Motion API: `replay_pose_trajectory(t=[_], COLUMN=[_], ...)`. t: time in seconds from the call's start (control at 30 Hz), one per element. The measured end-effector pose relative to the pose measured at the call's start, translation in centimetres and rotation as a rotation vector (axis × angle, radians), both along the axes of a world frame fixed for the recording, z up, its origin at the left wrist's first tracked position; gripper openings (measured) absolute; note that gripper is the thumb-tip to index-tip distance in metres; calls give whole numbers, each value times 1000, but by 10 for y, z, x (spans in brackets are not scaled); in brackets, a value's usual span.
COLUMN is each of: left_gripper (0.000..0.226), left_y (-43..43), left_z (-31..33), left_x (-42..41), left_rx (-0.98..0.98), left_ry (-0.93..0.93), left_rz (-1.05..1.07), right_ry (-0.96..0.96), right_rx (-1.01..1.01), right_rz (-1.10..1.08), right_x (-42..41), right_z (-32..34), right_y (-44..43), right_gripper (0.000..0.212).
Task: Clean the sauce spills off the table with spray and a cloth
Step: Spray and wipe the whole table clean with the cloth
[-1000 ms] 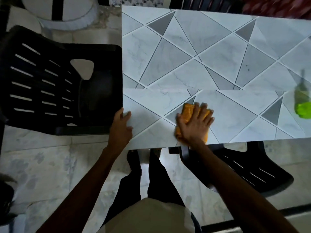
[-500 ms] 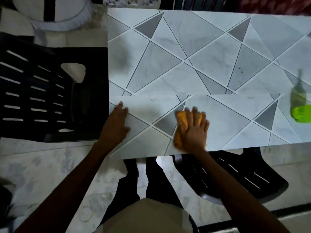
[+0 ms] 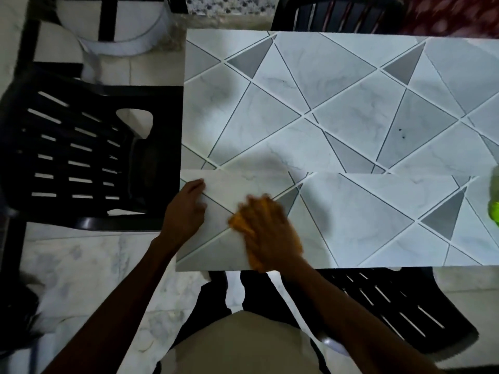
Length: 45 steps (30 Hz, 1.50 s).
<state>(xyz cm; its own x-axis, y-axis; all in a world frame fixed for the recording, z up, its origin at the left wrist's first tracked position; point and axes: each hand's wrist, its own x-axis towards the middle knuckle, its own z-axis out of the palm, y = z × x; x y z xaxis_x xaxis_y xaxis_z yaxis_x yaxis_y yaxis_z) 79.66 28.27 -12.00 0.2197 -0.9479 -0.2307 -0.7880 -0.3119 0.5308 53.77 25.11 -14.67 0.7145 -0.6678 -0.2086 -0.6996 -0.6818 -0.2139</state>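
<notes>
cloth, orange, lies near the front left corner of the tabletop under the right hand, whose blurred fingers press flat on it. the left hand rests flat and relaxed just beside it, holding nothing. a green spray bottle stands far right.

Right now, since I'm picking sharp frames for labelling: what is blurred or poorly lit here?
Head view: the right hand and cloth are smeared by motion; the left hand is sharper; the table is bright; the black chair is dim; the bottle is cropped.
</notes>
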Motion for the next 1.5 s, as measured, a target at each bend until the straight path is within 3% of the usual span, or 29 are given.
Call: replay_pose_trajectory(t=[0.13, 0.23, 0.37, 0.47, 0.6, 0.67, 0.8, 0.87, 0.97, 1.17, 1.33, 1.43, 1.5], left_gripper=[59, 51, 43, 41, 31, 26, 27, 30, 34, 34, 27, 21, 18], left_y=[2, 3, 8, 16, 33, 46, 63, 69, 80, 87, 84, 82, 79], left_z=[-4, -9, -5, -4, 1, 3, 10, 10, 5, 11, 10, 3, -1], left_x=[-2, 4, 13, 25, 28, 23, 28, 36, 45, 43, 42, 45, 42], left_rx=[8, -24, -59, -37, 155, 206, 245, 283, 315, 335, 281, 263, 257], left_ry=[-5, 33, 79, 152, 581, 748, 916, 992, 1088, 1081, 965, 894, 867], left_rz=[8, 4, 85, 309, 753, 781, 801, 814, 801, 698, 619, 641, 695], right_ry=[107, 47, -63, -103, -35, 32, 14, -29, -60, 46, 166, 124, 72], right_rx=[-42, -82, -15, 58, -24, -48, -46, -42, -34, 18, 91, 98, 93], right_rz=[-365, -564, -248, -2, 291, 202, -411, -418, -179, -158, -615, -703, -519], right_x=[-48, 3, 92, 101, 41, 30, 95, 135, 148, 78, 0, 44, 96], right_z=[-1, 8, 9, 10, 2, 3, 16, 17, 7, 6, 26, 25, 16], right_y=[-81, -116, -64, 3, 24, 5, -20, 3, 75, 132, 79, 88, 125], right_gripper=[66, 68, 68, 68, 66, 65, 65, 66, 65, 67, 68, 74, 77])
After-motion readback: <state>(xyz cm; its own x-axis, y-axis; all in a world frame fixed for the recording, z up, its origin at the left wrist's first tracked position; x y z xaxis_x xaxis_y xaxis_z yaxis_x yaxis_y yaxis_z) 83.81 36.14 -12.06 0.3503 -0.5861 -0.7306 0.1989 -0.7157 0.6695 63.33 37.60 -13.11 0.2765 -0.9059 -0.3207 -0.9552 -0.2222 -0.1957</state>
